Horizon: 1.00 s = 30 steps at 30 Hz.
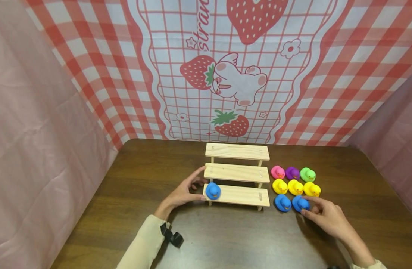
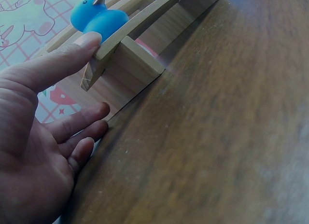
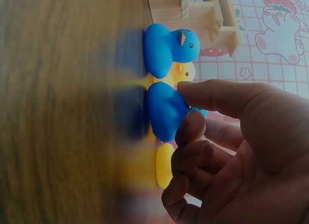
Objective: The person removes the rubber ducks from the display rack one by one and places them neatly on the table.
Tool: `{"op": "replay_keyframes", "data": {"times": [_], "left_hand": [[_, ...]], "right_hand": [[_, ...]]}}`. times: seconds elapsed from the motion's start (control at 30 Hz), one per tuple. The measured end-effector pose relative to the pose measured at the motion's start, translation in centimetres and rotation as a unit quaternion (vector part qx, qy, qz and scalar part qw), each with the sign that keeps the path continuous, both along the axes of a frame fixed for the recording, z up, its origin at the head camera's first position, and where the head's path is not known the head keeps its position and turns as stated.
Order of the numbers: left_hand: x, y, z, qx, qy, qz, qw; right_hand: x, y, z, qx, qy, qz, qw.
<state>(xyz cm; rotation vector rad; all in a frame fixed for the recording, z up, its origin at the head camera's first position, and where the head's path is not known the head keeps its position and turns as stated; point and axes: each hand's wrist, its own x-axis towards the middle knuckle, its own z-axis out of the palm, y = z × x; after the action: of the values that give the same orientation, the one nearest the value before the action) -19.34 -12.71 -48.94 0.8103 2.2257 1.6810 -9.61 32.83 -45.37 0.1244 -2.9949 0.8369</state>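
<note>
A three-tier wooden step shelf (image 1: 236, 172) stands near the middle of the table. One blue rubber duck (image 1: 213, 191) sits at the left end of its lowest step. At that same end, my left hand (image 1: 182, 192) has its thumb at the step's front edge, close to the duck, and its index fingertip by the middle step; its other fingers are loosely bent beside the shelf's side. My right hand (image 1: 330, 217) pinches another blue rubber duck (image 3: 164, 110) between thumb and fingers, low over the table. To its left stands a third blue duck (image 1: 283, 203).
Behind the blue ducks are a row of yellow ducks (image 1: 295, 187) and a row with a pink duck (image 1: 278, 172), a purple duck (image 1: 292, 173) and a green duck (image 1: 308, 174). A strawberry-print cloth (image 1: 226, 74) hangs behind the brown table (image 1: 233, 239).
</note>
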Motion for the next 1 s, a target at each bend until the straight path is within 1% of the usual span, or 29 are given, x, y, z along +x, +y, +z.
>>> {"op": "replay_keyframes", "data": {"times": [0.4,0.63,0.8,1.0], "left_hand": [[-0.1,0.0,-0.1,-0.01,-0.001,0.003,0.9999],[-0.1,0.0,-0.2,-0.009,0.001,0.0,1.0],[-0.1,0.0,0.0,-0.01,-0.001,-0.001,1.0],[0.0,0.0,0.0,-0.007,-0.002,0.001,1.0]], "right_hand": [[-0.1,0.2,-0.3,-0.002,0.012,0.003,0.9999],[0.0,0.2,-0.3,-0.003,0.004,0.003,1.0],[0.0,0.1,0.1,-0.002,0.009,0.002,1.0],[-0.4,-0.2,1.0,0.005,0.039,0.003,0.9992]]}}
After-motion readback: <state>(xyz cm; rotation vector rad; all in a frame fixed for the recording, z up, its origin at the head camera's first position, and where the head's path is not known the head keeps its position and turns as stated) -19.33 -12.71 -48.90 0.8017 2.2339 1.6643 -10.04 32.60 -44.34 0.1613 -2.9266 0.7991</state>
